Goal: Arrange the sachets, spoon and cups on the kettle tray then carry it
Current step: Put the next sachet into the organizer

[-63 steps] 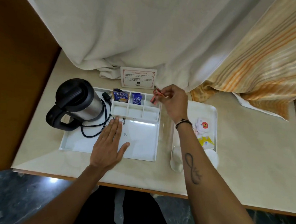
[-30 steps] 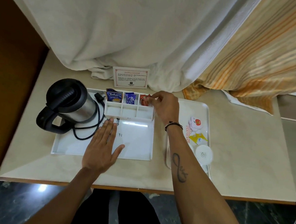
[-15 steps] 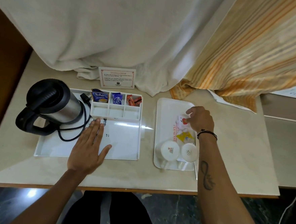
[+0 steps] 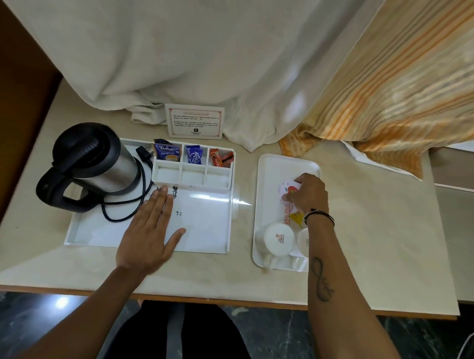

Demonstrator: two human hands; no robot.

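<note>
The white kettle tray holds a black and steel kettle at its left. In its back compartments stand a blue Tetley sachet, a blue sachet and red sachets. My left hand lies flat and open on the tray floor. To the right, a smaller white tray carries two upturned white cups, a yellow sachet and white-and-red sachets. My right hand is closed on the white-and-red sachets. No spoon shows.
A printed card stands behind the kettle tray against a cream curtain. An orange striped curtain drapes onto the table at the back right. The kettle's black cord loops across the tray. A wooden wall borders the left.
My right hand put the red sachets into the right back compartment, then moved right to the small tray and closed on the white-and-red sachets. The left hand stayed flat on the kettle tray.
</note>
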